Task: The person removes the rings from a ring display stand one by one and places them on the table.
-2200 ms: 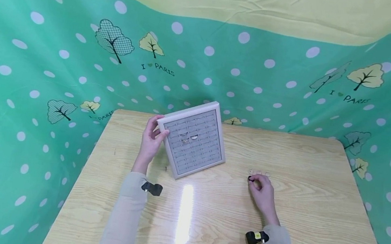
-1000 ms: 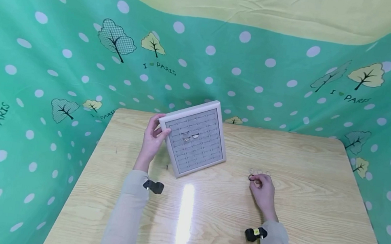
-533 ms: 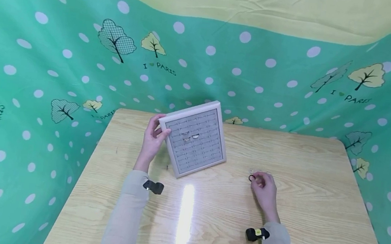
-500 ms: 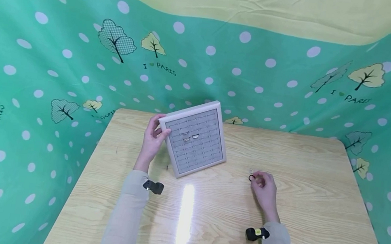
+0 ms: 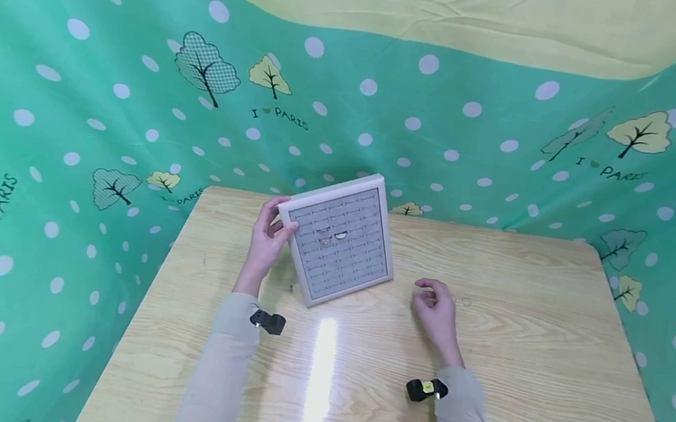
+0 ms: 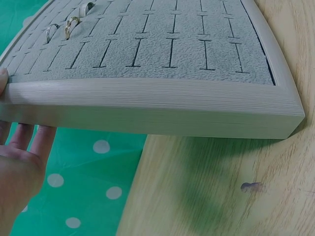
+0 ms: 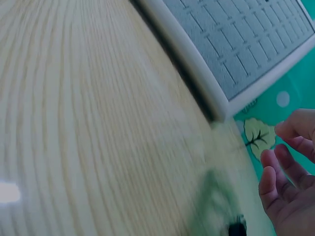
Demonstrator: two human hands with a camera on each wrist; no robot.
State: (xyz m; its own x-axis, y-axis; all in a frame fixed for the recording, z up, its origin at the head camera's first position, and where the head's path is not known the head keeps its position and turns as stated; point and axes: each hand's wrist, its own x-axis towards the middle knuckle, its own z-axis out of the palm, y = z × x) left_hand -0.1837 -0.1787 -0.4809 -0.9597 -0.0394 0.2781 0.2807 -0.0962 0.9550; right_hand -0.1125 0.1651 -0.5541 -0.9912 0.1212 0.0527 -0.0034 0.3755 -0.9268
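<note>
My left hand [image 5: 265, 241] grips the left corner of a grey ring display tray [image 5: 340, 267], with its thumb on the frame and its fingers beneath. The tray leans tilted up from the table. Two silver rings [image 6: 51, 33] [image 6: 86, 8] and a gold-toned ring [image 6: 72, 27] sit in its slots. My right hand [image 5: 436, 314] is above the table to the right of the tray, fingers loosely curled. No ring shows between its fingertips in the right wrist view; the black ring seen earlier is not visible now. Thin pale rings [image 5: 467, 302] lie beside this hand.
The wooden table [image 5: 549, 349] ends at a green dotted curtain [image 5: 362, 115] behind and at the sides. A small dark mark [image 6: 251, 187] is on the table near the tray. A bright reflection [image 5: 319, 378] runs across the table's front.
My right hand, which was pinching a black ring beside the pale rings, has moved left toward the tray. The black ring has gone from sight. My left hand and the tray stay in place.
</note>
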